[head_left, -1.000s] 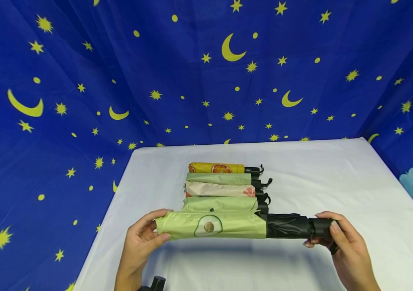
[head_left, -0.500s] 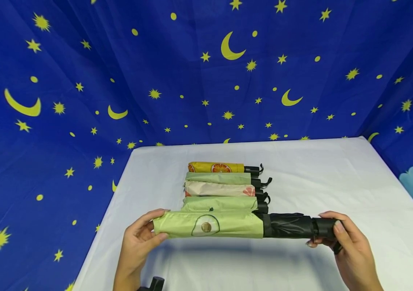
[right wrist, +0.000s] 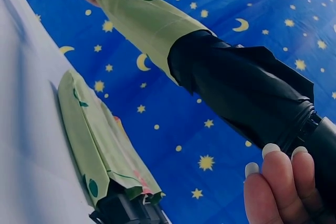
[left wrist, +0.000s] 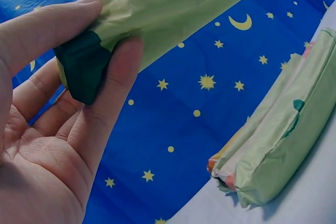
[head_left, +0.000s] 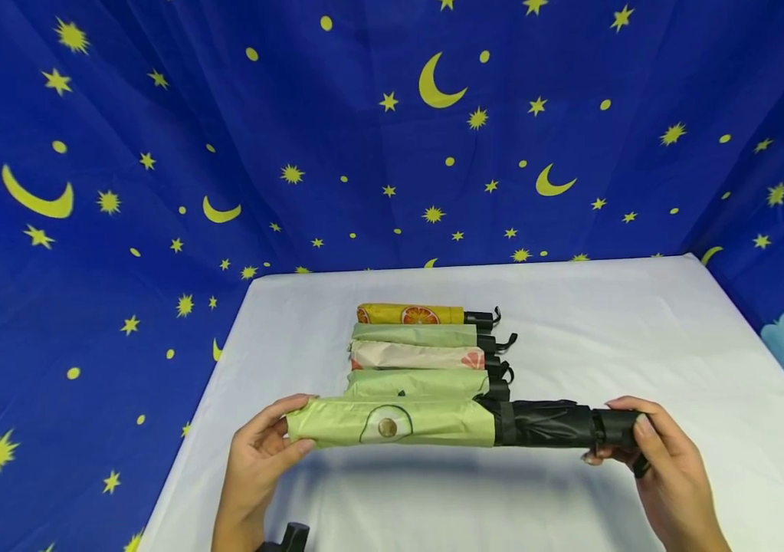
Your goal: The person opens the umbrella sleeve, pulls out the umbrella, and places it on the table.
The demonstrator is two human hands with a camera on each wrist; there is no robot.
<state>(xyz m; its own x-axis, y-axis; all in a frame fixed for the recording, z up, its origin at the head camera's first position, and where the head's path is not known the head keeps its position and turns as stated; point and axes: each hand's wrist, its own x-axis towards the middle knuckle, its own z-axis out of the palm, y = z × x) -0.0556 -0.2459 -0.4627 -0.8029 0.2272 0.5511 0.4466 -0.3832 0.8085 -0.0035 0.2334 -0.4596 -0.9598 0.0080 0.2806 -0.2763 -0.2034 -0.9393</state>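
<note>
Held level above the table is a black folding umbrella (head_left: 549,424), partly inside a light green sleeve (head_left: 433,423) printed with an avocado. My left hand (head_left: 262,452) pinches the sleeve's far left end between thumb and fingers; in the left wrist view a dark green tip (left wrist: 84,66) pokes out between them. On the other side, my right hand (head_left: 670,468) grips the umbrella's black handle (head_left: 618,429). The folded black canopy (right wrist: 236,82) shows between sleeve and handle. The sleeve's mouth sits around the canopy, and the part inside is hidden.
Behind the held umbrella, several sleeved umbrellas lie side by side on the white table (head_left: 571,322): a yellow umbrella (head_left: 392,313) with orange slices at the back, then green and pale pink ones, handles rightward. A blue star-and-moon curtain (head_left: 336,138) surrounds the table.
The sleeve has slid slightly left with my left hand, while my right hand and the handle have shifted a little right. More black canopy shows.
</note>
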